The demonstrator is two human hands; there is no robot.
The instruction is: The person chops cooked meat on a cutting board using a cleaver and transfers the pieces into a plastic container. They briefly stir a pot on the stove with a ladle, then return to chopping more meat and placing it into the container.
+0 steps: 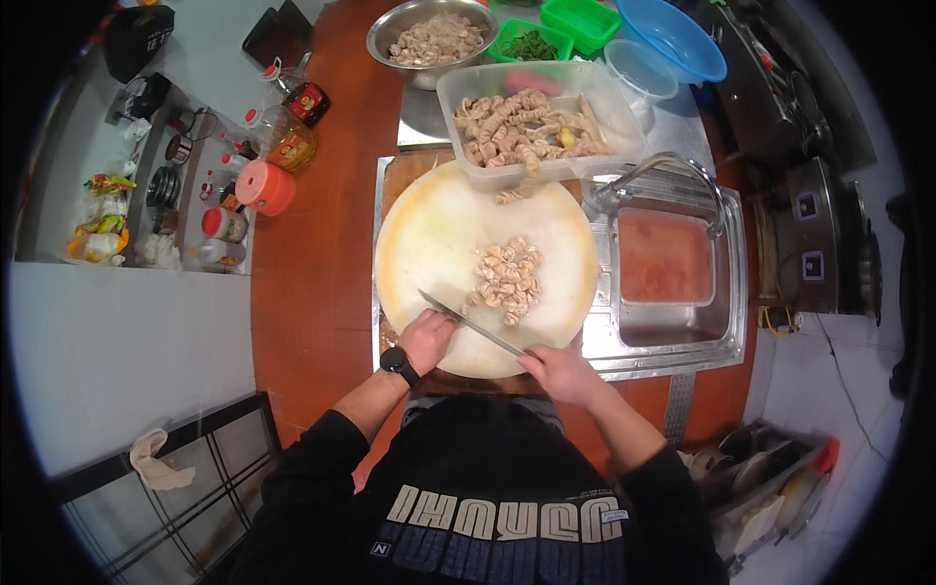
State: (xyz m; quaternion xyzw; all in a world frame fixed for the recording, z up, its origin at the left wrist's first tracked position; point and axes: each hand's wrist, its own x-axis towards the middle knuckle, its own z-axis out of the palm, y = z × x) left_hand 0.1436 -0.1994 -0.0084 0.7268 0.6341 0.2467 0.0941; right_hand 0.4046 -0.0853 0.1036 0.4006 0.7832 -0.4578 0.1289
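My right hand is closed around the handle of a kitchen knife, whose blade slants up to the left over a round white cutting board. Beside the blade, my left hand rests on the board with bent fingers; whether it pins a piece of food is hidden. Cut, curled pieces of meat, perhaps intestine, lie piled just beyond the blade. Long ruffled strips of the same kind fill part of a clear plastic tub at the board's far edge, and one strip hangs over its rim onto the board.
Right of the board is a steel sink with a faucet and a tub of reddish water. Beyond stand a steel bowl of cut pieces, green baskets and a blue basin. Oil bottles stand left.
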